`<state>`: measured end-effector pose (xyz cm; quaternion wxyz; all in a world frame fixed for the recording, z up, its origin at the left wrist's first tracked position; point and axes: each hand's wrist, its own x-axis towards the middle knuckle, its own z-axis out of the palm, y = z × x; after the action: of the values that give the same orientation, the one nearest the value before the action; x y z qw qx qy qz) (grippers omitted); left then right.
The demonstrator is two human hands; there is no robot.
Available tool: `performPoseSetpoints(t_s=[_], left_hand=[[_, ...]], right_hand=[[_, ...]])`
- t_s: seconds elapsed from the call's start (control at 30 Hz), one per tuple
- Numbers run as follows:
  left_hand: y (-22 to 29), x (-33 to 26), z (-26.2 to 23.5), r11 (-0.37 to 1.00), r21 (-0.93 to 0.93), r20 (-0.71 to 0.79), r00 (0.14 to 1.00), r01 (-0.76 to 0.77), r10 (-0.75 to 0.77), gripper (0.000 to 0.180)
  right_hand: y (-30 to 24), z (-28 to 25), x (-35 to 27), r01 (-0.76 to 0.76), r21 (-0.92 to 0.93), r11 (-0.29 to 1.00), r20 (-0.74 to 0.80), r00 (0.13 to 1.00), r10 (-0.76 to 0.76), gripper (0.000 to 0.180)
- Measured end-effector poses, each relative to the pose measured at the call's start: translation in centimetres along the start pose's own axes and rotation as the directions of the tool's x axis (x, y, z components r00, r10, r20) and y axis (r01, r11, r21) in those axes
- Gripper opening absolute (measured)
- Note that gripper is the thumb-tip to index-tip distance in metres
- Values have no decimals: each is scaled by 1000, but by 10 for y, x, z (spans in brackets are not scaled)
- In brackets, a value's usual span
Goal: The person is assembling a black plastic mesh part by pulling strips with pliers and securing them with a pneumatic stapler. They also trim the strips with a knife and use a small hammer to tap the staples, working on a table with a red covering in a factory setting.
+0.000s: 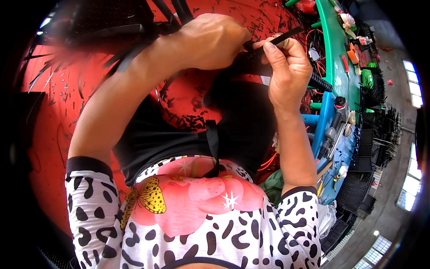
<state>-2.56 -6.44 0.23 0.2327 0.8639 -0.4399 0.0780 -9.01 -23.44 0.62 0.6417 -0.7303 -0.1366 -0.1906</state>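
Note:
My right hand [289, 67] pinches a flat black strip [289, 34] between thumb and fingers, its free end pointing up to the right. Close beside it, my left hand [210, 40] is curled into a fist with its back toward me. A small dark piece shows at the edge of that fist, but the fingers hide what it belongs to. Both hands are held over my lap. Long black strips [85, 67] fan out beneath my left forearm, partly blurred.
The red floor [49, 112] is strewn with short black offcuts [188, 122]. At the right stand a green-edged table [329, 45] and a blue one [329, 116], carrying a power tool [331, 134] and other hand tools. Dark woven pieces [354, 193] lie beyond them.

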Motion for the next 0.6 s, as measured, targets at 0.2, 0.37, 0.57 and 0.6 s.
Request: performPoseSetpoints(t_s=[0.2, 0.37, 0.57, 0.6], left_hand=[[14, -13, 19, 1000, 18, -166, 986, -4, 7, 14], [38, -40, 27, 999, 33, -314, 950, 9, 2, 23], [48, -55, 32, 996, 87, -325, 946, 7, 22, 30], [49, -56, 33, 995, 98, -313, 949, -5, 36, 31]], right_hand=[[-2, 9, -19, -49, 144, 988, -62, 996, 59, 10], [0, 5, -50, -35, 176, 984, -34, 999, 42, 9], [-5, 3, -68, -54, 281, 958, -31, 997, 65, 9], [-7, 3, -70, -48, 292, 955, -27, 998, 58, 9]])
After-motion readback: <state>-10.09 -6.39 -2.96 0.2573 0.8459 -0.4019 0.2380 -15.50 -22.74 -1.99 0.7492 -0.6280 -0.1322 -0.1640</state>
